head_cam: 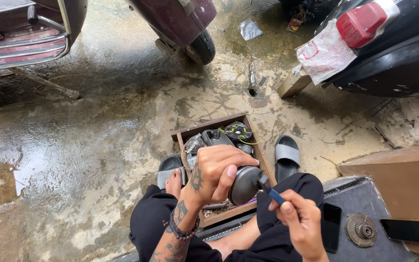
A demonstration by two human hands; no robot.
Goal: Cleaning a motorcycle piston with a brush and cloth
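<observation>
Wet, stained concrete floor (73,160) all around, and right over a shallow wooden tray (264,165) of parts between the person's knees sits a round grey metal motor part (244,184), gripped from the top by the left hand (214,174) with fingers wrapped tight around it. Right hand (302,223) is closed on a blue-handled tool (271,192) whose tip touches the part's right edge. Two sandals (287,155) flank the tray, a scooter wheel (202,47) sits well beyond, and a small gear (361,229) and two dark phones (410,231) lie on the mat at right, with lots of bare floor to the left.

Soft daylight, perhaps slight edge distortion.
</observation>
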